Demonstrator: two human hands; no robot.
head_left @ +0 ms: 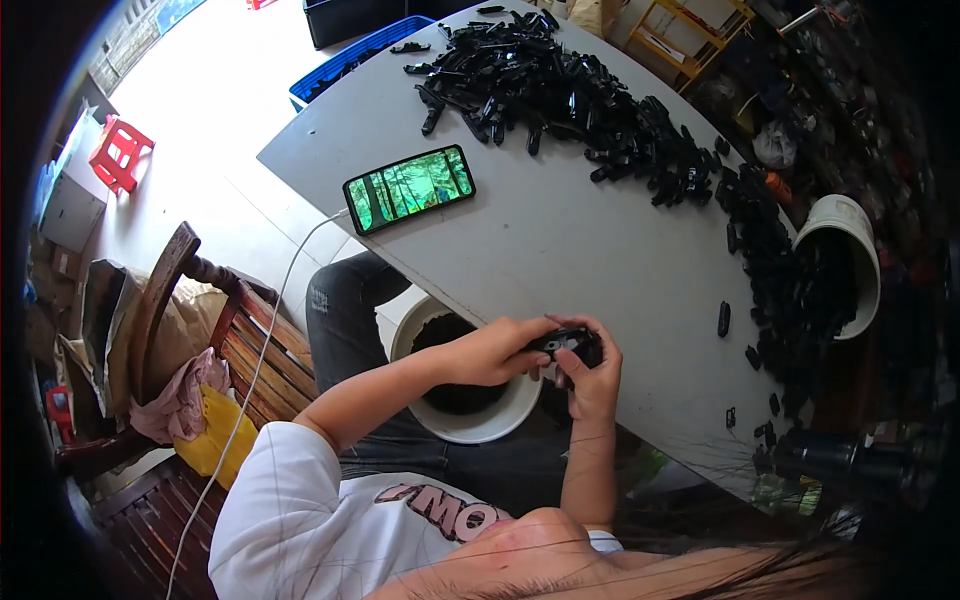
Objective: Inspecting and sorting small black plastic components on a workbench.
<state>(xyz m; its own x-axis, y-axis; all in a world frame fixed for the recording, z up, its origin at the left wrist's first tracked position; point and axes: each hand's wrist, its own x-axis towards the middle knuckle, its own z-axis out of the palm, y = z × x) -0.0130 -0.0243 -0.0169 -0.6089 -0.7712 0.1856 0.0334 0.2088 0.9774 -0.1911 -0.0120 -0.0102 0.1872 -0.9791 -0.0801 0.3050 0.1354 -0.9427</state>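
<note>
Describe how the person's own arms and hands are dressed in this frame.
Both forearms are bare. The left hand and right hand wear no gloves. No rings or watch can be made out. A short white sleeve covers the left upper arm.

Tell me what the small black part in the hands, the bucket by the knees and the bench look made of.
Small black part, gripped by both hands: probably moulded plastic, with a dull sheen. Bucket: likely plastic, white with a smooth thick rim. Bench: wood, dark reddish slats with a worn varnish look.
</note>
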